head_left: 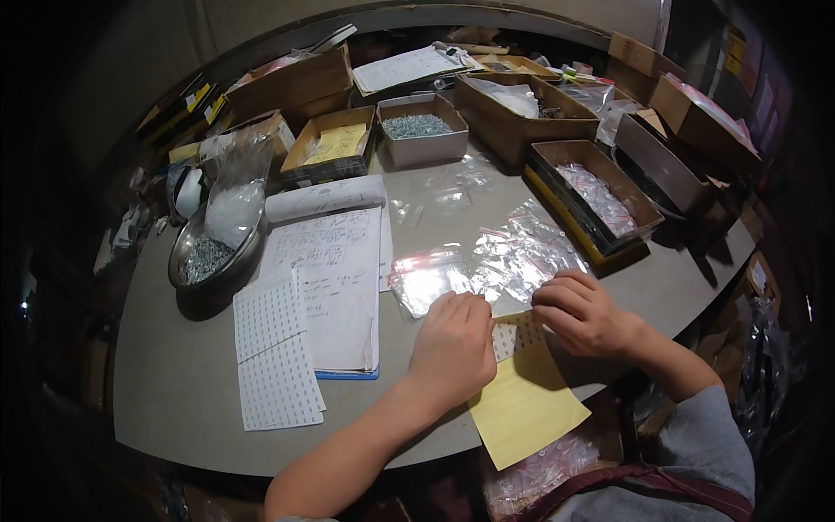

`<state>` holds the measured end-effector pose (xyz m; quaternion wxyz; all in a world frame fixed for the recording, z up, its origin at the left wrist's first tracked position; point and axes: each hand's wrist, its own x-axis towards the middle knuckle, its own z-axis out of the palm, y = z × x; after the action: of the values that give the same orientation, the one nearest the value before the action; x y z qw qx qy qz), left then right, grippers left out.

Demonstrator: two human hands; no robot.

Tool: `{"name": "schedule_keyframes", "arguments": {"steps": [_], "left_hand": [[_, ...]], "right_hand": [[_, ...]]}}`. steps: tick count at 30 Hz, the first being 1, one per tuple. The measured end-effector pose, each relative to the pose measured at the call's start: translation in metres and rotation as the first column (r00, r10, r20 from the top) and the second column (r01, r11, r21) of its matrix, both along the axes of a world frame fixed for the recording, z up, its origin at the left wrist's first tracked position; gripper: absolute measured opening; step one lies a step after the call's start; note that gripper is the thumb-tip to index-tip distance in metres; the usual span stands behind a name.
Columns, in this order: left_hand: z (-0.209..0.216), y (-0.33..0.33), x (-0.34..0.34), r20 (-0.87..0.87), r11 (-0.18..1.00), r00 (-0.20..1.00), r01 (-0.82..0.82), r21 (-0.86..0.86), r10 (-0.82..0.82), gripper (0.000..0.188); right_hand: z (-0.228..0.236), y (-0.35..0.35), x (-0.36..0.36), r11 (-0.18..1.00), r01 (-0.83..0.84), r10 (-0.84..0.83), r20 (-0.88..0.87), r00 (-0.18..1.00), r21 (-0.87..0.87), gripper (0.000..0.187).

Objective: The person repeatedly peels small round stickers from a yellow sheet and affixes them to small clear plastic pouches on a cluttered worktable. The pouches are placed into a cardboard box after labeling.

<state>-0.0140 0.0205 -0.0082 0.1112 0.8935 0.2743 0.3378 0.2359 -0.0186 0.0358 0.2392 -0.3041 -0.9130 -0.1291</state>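
Observation:
My left hand [452, 348] is closed, fingers curled, at the left edge of a yellow label sheet [529, 400]. On the right, my right hand [581, 313] is closed in a pinch by the sheet's upper right corner. What either hand's fingertips hold is hidden. White labels with small print cover the sheet's upper part; its bare yellow lower part hangs past the table edge. Just beyond my hands lie clear zip bags [430, 277] and a heap of small filled zip bags [527, 254]. Below the sheet, more small bags [557, 465] fill a box.
To the left are a clipboard with papers [335, 287], white label sheets [277, 370] and a metal bowl of small metal parts [209, 259]. Across the back stand a box of screws [422, 157], a long cardboard box [496, 117] and a bin of filled bags [550, 165].

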Motion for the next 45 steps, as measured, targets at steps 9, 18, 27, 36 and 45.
{"name": "schedule_keyframes", "arguments": {"steps": [9,18,27,36,45], "left_hand": [[-0.010,0.007,0.000,-0.028,0.980,0.987,-0.153,0.127,0.158,0.024],[-0.013,0.004,0.003,-0.096,0.994,0.994,0.056,0.094,-0.047,0.028],[-0.005,-0.004,0.003,-0.114,0.996,0.991,0.063,-0.063,-0.070,0.026],[-0.010,-0.006,0.005,-0.063,0.996,0.994,0.087,-0.029,-0.089,0.020],[0.000,-0.002,-0.001,0.089,0.962,0.996,0.044,-0.268,-0.021,0.019]], "right_hand": [[-0.009,0.033,-0.023,0.768,-0.006,-0.194,-0.242,0.951,-0.640,0.027],[-0.004,0.075,0.003,0.751,0.179,-0.375,-0.187,0.908,-0.635,0.011],[-0.041,0.096,-0.033,0.955,0.134,-0.147,-0.031,0.989,-0.266,0.023],[-0.014,0.110,0.020,0.678,0.425,-0.467,0.095,0.879,-0.600,0.079],[0.016,-0.002,0.014,0.682,-0.178,-0.040,-0.280,0.959,-0.709,0.081]]}}
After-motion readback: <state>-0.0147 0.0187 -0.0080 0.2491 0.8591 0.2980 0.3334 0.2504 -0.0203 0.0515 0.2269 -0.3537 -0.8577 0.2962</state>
